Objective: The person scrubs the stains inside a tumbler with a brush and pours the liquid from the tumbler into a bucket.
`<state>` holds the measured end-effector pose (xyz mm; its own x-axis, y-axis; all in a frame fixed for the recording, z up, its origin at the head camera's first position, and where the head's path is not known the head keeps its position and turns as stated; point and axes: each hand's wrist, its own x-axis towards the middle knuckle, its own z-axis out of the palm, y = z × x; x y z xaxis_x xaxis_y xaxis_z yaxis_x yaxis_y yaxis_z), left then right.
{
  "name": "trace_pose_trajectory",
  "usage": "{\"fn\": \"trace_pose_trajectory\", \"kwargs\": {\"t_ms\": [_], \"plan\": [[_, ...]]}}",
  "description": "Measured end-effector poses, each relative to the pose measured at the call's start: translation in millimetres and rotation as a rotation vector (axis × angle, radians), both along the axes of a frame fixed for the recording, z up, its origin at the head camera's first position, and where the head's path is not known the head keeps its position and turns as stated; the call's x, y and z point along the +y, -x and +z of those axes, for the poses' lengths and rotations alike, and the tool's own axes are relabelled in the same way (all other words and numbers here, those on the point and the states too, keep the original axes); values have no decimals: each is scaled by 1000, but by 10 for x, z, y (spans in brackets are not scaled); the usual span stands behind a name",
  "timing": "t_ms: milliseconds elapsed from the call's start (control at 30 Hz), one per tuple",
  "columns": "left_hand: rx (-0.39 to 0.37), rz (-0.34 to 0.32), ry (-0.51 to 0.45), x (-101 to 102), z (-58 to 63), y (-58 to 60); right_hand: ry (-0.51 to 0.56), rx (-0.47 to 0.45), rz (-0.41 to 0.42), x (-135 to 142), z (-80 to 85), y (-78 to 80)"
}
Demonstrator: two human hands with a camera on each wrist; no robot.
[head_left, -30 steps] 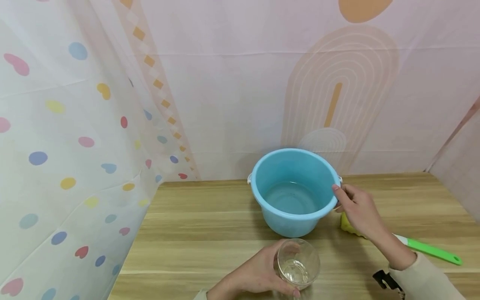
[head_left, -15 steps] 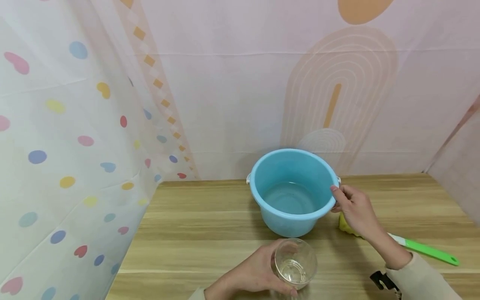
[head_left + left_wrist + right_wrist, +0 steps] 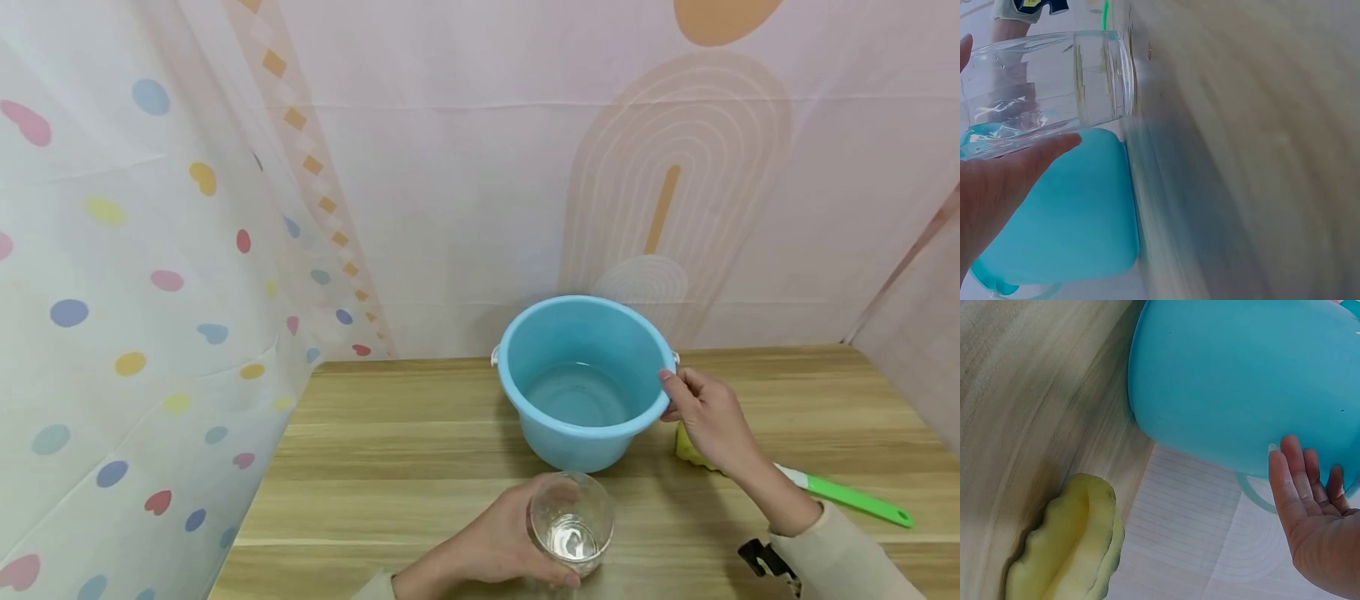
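Note:
My left hand (image 3: 498, 537) grips a clear glass (image 3: 572, 521) near the front of the table. The left wrist view shows the glass (image 3: 1047, 87) with its base right at the tabletop, my thumb and a finger along its sides. Behind it stands a light blue bucket (image 3: 573, 450) with a little water in the bottom. My right hand (image 3: 712, 421) holds the bucket's right rim, thumb over the top. Seen from the right wrist, that hand (image 3: 1316, 506) has its fingertips just beneath the rim, against the outer wall.
Right of the bucket lies a yellow sponge (image 3: 690, 450) on a white-and-green handle (image 3: 858, 500), partly behind my right forearm. The wooden tabletop (image 3: 390, 467) meets patterned curtains (image 3: 450, 208) at the back and left. A black strap buckle (image 3: 763, 557) hangs by the right sleeve.
My left hand has shifted slightly left with the glass. The view has drifted a little; my right hand keeps its hold on the bucket's rim.

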<state>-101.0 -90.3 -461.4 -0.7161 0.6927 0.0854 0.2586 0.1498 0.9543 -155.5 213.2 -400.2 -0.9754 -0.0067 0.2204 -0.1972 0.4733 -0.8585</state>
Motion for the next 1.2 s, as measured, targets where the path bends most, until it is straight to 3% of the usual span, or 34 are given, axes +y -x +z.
{"fn": "trace_pose_trajectory", "kwargs": {"t_ms": [700,1200], "plan": [[-4,42,-35,-260,89,11,16,-6,9,-7,18,-8],[13,216,-44,-423,129,21,36,-17,12,-12,27,-27]]}}
